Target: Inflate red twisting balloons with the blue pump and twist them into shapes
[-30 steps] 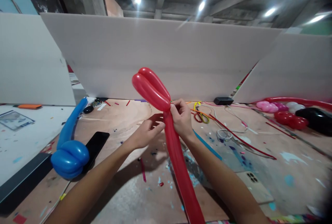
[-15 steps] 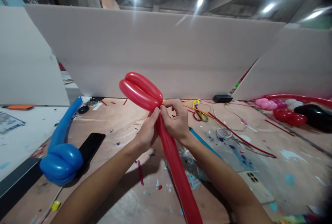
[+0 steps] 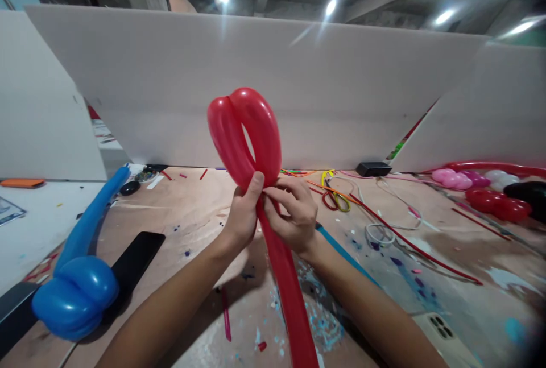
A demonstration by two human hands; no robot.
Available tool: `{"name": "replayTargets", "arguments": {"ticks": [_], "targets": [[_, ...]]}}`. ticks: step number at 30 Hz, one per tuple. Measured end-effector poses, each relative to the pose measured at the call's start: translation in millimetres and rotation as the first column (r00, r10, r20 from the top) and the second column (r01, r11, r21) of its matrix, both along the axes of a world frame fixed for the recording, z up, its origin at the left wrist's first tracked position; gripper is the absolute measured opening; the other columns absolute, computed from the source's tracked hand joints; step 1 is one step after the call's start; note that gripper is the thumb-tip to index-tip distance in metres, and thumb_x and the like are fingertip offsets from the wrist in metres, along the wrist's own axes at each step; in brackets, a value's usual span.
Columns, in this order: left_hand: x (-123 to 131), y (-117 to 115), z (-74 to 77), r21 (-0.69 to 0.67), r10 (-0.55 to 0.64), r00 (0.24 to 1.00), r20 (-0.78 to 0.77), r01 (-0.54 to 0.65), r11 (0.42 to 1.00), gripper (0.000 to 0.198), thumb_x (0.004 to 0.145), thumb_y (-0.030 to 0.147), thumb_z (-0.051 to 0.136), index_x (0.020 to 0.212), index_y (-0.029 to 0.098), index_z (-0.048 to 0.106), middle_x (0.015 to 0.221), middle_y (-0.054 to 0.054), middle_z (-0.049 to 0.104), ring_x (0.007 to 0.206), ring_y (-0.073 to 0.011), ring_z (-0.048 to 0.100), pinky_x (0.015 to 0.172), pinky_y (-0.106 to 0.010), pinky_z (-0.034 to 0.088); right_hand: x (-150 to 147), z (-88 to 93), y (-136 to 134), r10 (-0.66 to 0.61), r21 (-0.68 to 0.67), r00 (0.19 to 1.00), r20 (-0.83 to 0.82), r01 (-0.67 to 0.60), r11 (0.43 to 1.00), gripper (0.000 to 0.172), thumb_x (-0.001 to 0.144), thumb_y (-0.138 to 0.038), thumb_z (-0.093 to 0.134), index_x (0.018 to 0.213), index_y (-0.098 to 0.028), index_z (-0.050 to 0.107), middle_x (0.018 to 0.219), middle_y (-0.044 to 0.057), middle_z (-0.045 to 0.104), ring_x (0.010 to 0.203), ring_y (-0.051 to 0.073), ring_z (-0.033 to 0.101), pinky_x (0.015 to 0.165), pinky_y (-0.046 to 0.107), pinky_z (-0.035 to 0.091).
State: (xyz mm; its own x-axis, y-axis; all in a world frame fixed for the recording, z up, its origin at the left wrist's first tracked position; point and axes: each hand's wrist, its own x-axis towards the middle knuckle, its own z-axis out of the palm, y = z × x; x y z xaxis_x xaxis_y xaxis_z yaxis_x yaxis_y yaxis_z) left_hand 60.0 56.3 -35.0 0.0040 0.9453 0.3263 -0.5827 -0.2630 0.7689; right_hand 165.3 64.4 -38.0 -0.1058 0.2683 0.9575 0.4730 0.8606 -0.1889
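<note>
A long red balloon [image 3: 286, 277] runs from the bottom edge up to my hands, where it is pinched into a narrow neck. Above the neck it forms an upright loop of two side-by-side lobes, with a slim gap between them. My left hand [image 3: 244, 211] grips the base of the loop, thumb pressed on its front. On the other side, my right hand [image 3: 292, 214] pinches the neck just below the loop with thumb and fingers. The exact twist point is partly hidden by my fingers.
A blue twisted balloon [image 3: 77, 297] lies at left by a black phone [image 3: 139, 260]. Scissors [image 3: 336, 200], a black box [image 3: 373, 169], cords and uninflated balloons lie behind my right hand. Pink, white, red and black balloons [image 3: 498, 203] sit far right. A pale phone [image 3: 446, 339] lies lower right.
The red loop has swung from leaning left to standing upright, and its gap now faces me. My hands stay at the neck, slightly lower. The view has shifted a little.
</note>
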Motion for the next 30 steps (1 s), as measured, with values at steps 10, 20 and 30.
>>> {"name": "replayTargets", "arguments": {"ticks": [10,20,30], "targets": [[9.3,5.2,-7.9,-0.209,0.008,0.989,0.144,0.023,0.978,0.038,0.069,0.041,0.078,0.095,0.015,0.069,0.091,-0.003,0.072,0.081,-0.0153,0.068,0.077,-0.025,0.054,-5.3,-11.3,12.6,0.135,-0.355,0.906,-0.4,-0.289,0.889,0.01,0.087,-0.021,0.058,0.09,-0.023,0.067,0.088,0.002,0.066,0.086,0.017,0.06,0.082,0.034,0.048],[6.4,4.6,-3.9,-0.222,-0.129,0.987,0.094,0.147,0.964,0.066,0.069,0.067,0.065,0.107,0.014,0.06,0.085,-0.007,0.069,0.083,-0.021,0.068,0.077,-0.031,0.054,-2.8,5.2,0.8,0.113,-0.459,0.918,-0.38,-0.293,0.839,0.007,0.088,-0.023,0.057,0.087,-0.022,0.064,0.086,0.001,0.066,0.082,0.016,0.06,0.079,0.032,0.049],[-7.2,6.1,4.3,0.094,0.144,0.982,-0.124,-0.132,0.987,0.029,0.082,0.033,0.066,0.106,0.019,0.059,0.105,-0.004,0.063,0.091,-0.0143,0.062,0.081,-0.023,0.049,7.1,-1.0,5.7,-0.104,0.023,0.994,0.043,0.103,0.994,0.016,0.08,-0.011,0.062,0.09,-0.024,0.064,0.083,0.003,0.066,0.084,0.021,0.055,0.08,0.04,0.048]]}}
